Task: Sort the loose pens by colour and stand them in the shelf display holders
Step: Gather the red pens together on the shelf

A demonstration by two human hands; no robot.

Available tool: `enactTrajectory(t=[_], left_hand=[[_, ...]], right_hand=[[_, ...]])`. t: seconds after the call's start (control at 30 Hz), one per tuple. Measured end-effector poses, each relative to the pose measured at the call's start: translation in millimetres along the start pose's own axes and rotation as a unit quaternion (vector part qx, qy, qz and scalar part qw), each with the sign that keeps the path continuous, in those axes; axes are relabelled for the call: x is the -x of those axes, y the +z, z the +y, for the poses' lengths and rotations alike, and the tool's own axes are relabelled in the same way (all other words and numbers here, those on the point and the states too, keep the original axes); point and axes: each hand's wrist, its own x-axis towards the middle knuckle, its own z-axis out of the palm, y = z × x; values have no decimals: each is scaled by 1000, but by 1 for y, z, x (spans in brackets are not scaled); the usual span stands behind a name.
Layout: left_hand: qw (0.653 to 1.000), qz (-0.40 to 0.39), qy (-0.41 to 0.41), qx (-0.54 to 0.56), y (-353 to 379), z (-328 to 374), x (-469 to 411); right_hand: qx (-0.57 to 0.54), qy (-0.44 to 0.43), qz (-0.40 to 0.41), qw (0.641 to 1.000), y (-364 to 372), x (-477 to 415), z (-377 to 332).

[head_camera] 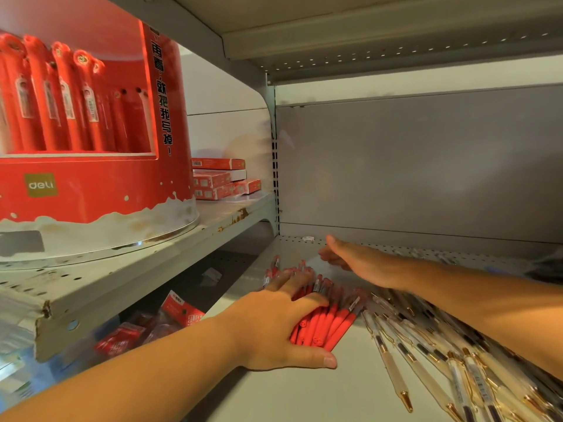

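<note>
The grey metal shelf unit point(426, 162) fills the frame, its back panel plain across the right half. In the upper left, on a higher shelf point(213, 217) with chipped paint and rust at its edge, stands the big round red display holder point(91, 190). Red pens point(61, 95) stand upright in the holes of its window; the holes at the right end of that row are unfilled.

The lower shelf board point(350, 391) runs from the centre to the bottom right, and both my forearms reach in over it.

My left hand point(274, 324), bottom centre, lies over a bunch of loose red pens point(329, 324). The fingers curl over the top of the bunch and grip it, and the thumb stretches flat along the board at its near end. The pens lie side by side, flat on the board.

My right hand point(359, 263), centre right, is spread wide with the thumb up, holding nothing. It is near the back of the board, beyond the red bunch; whether it touches the board I cannot tell.

White and gold pens point(426, 354) lie fanned out in the lower right, just beside the red ones and partly under my right forearm.

A small stack of red boxes point(219, 181) sits behind the holder. Red packets point(122, 339) lie on a lower level at the bottom left.
</note>
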Motion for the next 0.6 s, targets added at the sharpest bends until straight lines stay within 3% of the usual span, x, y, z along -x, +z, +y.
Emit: enactTrajectory(t=[0.2,0.47,0.6], left_hand=[[1000,10,9,8,1,-2,0],[999,33,-5,-2,0,-4,0],[1000,19,9,2,-6,-2,2]], right_hand=[[-22,-2,-59,998,13,-30,-11],[-131,-21,-136,982,16,-31,-11],[-104,-33,-112,988,11,-41,-14]])
